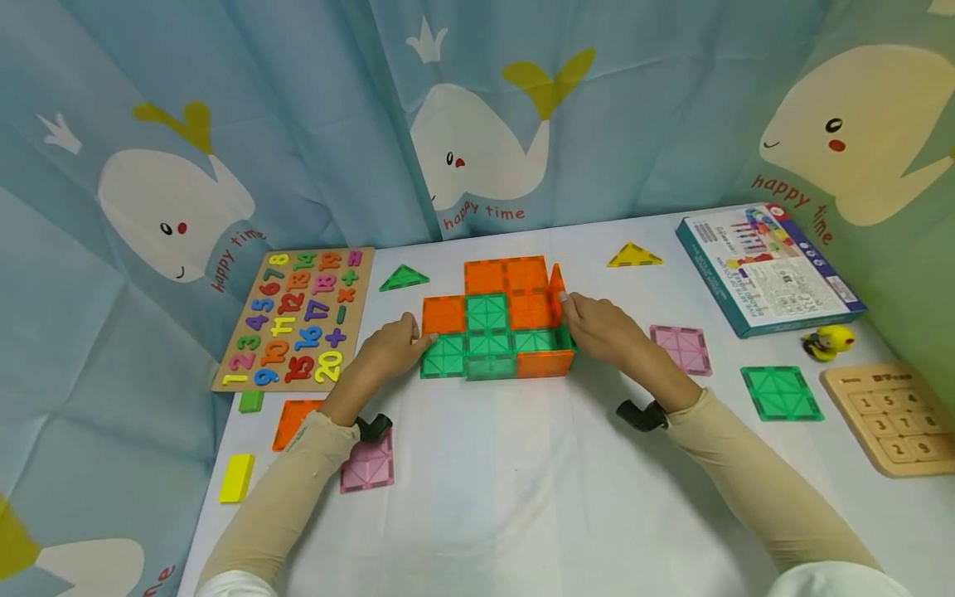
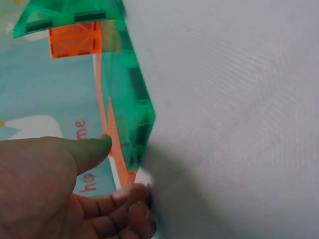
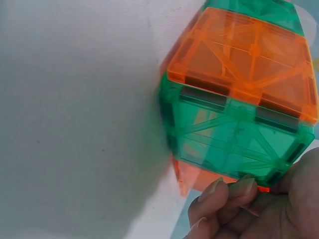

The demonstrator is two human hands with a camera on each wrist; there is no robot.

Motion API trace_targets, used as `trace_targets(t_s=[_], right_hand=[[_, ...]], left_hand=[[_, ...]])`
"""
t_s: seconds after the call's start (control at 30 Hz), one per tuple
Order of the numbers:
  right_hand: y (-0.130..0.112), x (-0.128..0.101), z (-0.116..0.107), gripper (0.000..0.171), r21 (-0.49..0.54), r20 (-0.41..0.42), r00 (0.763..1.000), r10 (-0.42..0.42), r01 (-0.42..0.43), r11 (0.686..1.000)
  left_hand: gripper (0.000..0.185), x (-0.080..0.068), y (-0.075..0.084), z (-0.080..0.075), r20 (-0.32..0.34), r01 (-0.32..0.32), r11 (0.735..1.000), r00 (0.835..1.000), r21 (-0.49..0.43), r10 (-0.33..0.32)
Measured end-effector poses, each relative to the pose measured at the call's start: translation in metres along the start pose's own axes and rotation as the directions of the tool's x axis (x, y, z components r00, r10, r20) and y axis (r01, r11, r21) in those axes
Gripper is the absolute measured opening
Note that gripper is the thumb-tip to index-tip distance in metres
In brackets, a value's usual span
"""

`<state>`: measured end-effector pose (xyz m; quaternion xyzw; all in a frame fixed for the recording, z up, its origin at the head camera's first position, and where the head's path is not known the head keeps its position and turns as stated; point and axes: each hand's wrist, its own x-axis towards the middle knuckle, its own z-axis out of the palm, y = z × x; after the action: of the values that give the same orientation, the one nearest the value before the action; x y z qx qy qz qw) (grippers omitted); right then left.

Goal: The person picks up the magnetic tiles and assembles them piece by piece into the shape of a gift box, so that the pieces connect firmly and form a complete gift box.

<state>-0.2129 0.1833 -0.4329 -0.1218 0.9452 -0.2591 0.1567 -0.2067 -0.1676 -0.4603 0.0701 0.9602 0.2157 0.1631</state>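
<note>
Two hands flanked the tile structure (image 1: pixel 487 342) on our table (image 1: pixel 485 497): the right hand (image 1: pixel 600 327) pinched an upright orange tile (image 1: pixel 555 288); whether the left hand (image 1: pixel 391 344) gripped, we couldn't tell. We judged its tiles light, stiff, slippery, best held by their rims.

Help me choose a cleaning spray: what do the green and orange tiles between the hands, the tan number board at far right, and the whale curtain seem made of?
Green tiles and orange tiles: probably shiny, translucent plastic, since things behind show through and edges gleam.
Number board: likely smooth, matte wood, by its pale tan colour.
Whale curtain: apparently matte fabric, by its soft folds.
</note>
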Motion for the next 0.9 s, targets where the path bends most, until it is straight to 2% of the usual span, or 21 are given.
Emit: trace_targets(t_s=[0.13,0.3,0.43,0.63,0.8,0.9], right_hand=[[0.002,0.002,0.003,0.053,0.014,0.005,1.0,0.007,-0.007,1.0],[0.002,0.002,0.006,0.056,0.021,-0.008,1.0,0.012,-0.012,1.0],[0.001,0.003,0.007,0.058,0.021,-0.009,1.0,0.014,-0.014,1.0],[-0.001,0.001,0.006,0.059,0.022,-0.003,1.0,0.024,-0.023,0.999],[0.0,-0.002,0.004,0.059,0.031,-0.004,1.0,0.031,-0.031,0.999],[0.0,-0.001,0.004,0.058,0.033,-0.003,1.0,0.026,-0.026,0.999]], left_hand=[[0.05,0.006,0.0,0.003,0.011,0.044,0.997,0.999,0.069,-0.044],[0.062,0.014,0.006,0.007,0.033,0.06,0.98,0.997,0.19,-0.067],[0.063,0.018,0.009,0.009,0.022,0.077,0.972,0.996,0.223,-0.084],[0.06,0.02,0.005,0.011,-0.013,0.081,0.979,0.997,0.186,-0.08],[0.048,0.021,-0.002,0.011,-0.03,0.03,0.993,0.999,0.111,-0.027],[0.041,0.018,-0.002,0.007,-0.062,-0.004,0.998,0.998,0.055,0.007]])
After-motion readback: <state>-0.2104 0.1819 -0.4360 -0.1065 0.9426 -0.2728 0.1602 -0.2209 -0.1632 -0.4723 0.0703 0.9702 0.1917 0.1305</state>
